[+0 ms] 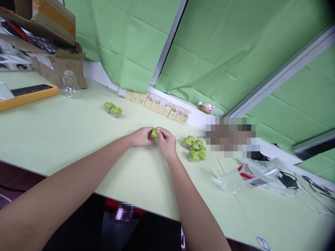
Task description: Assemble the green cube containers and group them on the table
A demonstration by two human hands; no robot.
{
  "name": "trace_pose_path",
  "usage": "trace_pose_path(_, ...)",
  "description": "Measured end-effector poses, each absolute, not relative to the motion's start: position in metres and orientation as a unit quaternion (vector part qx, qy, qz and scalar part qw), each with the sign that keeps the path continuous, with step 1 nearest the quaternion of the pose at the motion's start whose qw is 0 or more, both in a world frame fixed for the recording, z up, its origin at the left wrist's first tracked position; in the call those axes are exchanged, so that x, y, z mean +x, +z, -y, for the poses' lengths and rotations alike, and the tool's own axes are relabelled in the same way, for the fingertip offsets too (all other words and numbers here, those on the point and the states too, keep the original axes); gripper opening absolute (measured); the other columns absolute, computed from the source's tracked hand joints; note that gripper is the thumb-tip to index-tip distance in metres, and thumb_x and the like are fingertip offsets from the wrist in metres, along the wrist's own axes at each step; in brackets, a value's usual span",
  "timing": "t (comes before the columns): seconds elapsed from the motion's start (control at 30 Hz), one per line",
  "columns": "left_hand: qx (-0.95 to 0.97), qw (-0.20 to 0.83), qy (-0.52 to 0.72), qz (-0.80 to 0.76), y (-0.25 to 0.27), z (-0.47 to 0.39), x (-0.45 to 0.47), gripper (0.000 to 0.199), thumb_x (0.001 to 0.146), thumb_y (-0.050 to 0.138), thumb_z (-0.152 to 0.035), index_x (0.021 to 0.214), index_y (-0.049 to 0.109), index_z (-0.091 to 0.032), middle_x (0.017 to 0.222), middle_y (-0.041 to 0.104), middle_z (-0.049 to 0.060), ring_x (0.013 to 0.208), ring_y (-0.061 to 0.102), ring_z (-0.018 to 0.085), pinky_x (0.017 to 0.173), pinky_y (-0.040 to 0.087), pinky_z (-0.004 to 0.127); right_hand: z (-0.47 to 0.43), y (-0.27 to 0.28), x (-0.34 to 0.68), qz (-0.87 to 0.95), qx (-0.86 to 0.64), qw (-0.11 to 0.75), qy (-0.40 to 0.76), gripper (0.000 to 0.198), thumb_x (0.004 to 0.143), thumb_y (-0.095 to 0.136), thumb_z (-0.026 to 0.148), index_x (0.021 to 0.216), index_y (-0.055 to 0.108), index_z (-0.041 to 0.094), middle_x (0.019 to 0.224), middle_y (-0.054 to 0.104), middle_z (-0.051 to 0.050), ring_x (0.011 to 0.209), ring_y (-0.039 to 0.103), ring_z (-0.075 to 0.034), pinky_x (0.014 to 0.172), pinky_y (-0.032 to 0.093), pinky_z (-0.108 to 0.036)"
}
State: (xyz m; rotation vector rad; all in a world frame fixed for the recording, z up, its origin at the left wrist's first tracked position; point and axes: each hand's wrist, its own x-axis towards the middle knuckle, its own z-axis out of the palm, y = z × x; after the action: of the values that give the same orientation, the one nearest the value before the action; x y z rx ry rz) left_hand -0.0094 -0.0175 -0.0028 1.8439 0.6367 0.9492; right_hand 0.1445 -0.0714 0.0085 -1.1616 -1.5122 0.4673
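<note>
Over the middle of the table, a small clear jar with a green lid (154,133) is held between both hands. My left hand (142,136) wraps its fingers around the jar's side. With thumb and fingers, my right hand (166,141) pinches the small yellow loop on top of the lid; part of the jar is hidden behind the fingers. To the right of my right hand stands a cluster of several similar green-lidded jars (194,146). Two more green-lidded jars (116,111) sit touching or nearly so, farther back on the left.
Along the back edge runs a row of small cardboard boxes (159,104). At left are an open carton (59,66), a clear bell-shaped container (70,85) and an orange-and-black device (31,94). A big clear plastic bottle (238,177) lies at right; a smaller bottle (211,108) lies behind.
</note>
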Motion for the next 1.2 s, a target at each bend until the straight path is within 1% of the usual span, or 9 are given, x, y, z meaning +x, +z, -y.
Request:
trace_pose_path(0.1,0.732,0.501,0.39,-0.246,-0.003,0.018,-0.008,0.042,0.056,0.082,-0.024,0.094,0.065,-0.017,0.083,0.067,0.004,0.078,0.062,0.019,0.068,0.049,0.03,0.072,0.008,0.144,0.646,-0.5,0.543,0.194,0.025,0.089,0.059,0.041,0.099,0.075,0.026,0.113,0.071,-0.003,0.11,0.063,-0.022,0.102,0.046,-0.037)
trace_pose_path(0.2,0.729,0.515,0.382,-0.239,-0.005,0.016,-0.007,0.042,0.055,0.083,-0.024,0.092,0.064,-0.016,0.083,0.066,0.003,0.077,0.063,0.019,0.069,0.049,0.031,0.072,0.01,0.146,0.65,-0.504,0.536,0.189,0.025,0.089,0.058,0.041,0.099,0.075,0.026,0.111,0.072,-0.003,0.107,0.064,-0.021,0.101,0.046,-0.037)
trace_pose_path(0.37,0.741,0.517,0.362,-0.229,-0.006,0.013,-0.009,0.04,0.06,0.079,-0.022,0.096,0.063,-0.016,0.086,0.065,0.002,0.078,0.062,0.018,0.07,0.049,0.03,0.073,0.012,0.149,0.661,-0.501,0.523,0.195,0.022,0.088,0.059,0.04,0.096,0.076,0.028,0.106,0.073,-0.003,0.102,0.065,-0.022,0.096,0.047,-0.036)
trace_pose_path(0.47,0.748,0.511,0.355,-0.231,-0.008,0.012,-0.009,0.041,0.061,0.078,-0.022,0.098,0.062,-0.016,0.087,0.064,0.002,0.079,0.061,0.017,0.07,0.048,0.029,0.073,0.013,0.151,0.675,-0.501,0.507,0.188,0.023,0.09,0.057,0.039,0.097,0.076,0.028,0.105,0.073,-0.003,0.099,0.065,-0.022,0.094,0.047,-0.036)
trace_pose_path(0.63,0.754,0.499,0.357,-0.233,-0.009,0.012,-0.008,0.039,0.062,0.077,-0.023,0.097,0.061,-0.017,0.085,0.062,0.001,0.076,0.058,0.016,0.067,0.046,0.028,0.075,0.017,0.153,0.697,-0.496,0.492,0.163,0.025,0.092,0.053,0.039,0.097,0.075,0.028,0.107,0.071,-0.005,0.104,0.063,-0.023,0.099,0.045,-0.037)
trace_pose_path(0.8,0.756,0.487,0.364,-0.242,-0.007,0.013,-0.009,0.038,0.06,0.078,-0.024,0.095,0.063,-0.017,0.079,0.06,0.0,0.072,0.056,0.016,0.064,0.044,0.028,0.075,0.021,0.155,0.717,-0.498,0.47,0.127,0.027,0.094,0.05,0.038,0.099,0.075,0.029,0.107,0.07,-0.006,0.106,0.061,-0.024,0.1,0.044,-0.039)
trace_pose_path(0.93,0.772,0.462,0.357,-0.253,-0.009,0.012,-0.01,0.039,0.061,0.076,-0.025,0.097,0.063,-0.018,0.078,0.059,-0.001,0.069,0.054,0.015,0.063,0.042,0.027,0.075,0.018,0.155,0.75,-0.481,0.44,0.115,0.027,0.095,0.048,0.032,0.1,0.075,0.029,0.106,0.071,-0.005,0.102,0.063,-0.022,0.097,0.046,-0.038)
trace_pose_path(1.03,0.777,0.453,0.353,-0.258,-0.009,0.013,-0.01,0.041,0.062,0.076,-0.028,0.099,0.064,-0.018,0.08,0.061,0.0,0.071,0.055,0.016,0.064,0.043,0.027,0.073,0.012,0.155,0.749,-0.495,0.428,0.109,0.026,0.094,0.05,0.03,0.1,0.075,0.027,0.105,0.07,-0.005,0.1,0.063,-0.021,0.094,0.049,-0.037)
trace_pose_path(1.2,0.783,0.437,0.355,-0.265,-0.003,0.02,-0.009,0.037,0.071,0.071,-0.036,0.103,0.066,-0.019,0.088,0.065,0.002,0.074,0.055,0.016,0.066,0.043,0.027,0.067,0.006,0.158,0.693,-0.525,0.461,0.176,0.022,0.087,0.059,0.036,0.094,0.075,0.022,0.1,0.067,-0.007,0.093,0.064,-0.019,0.078,0.057,-0.03)
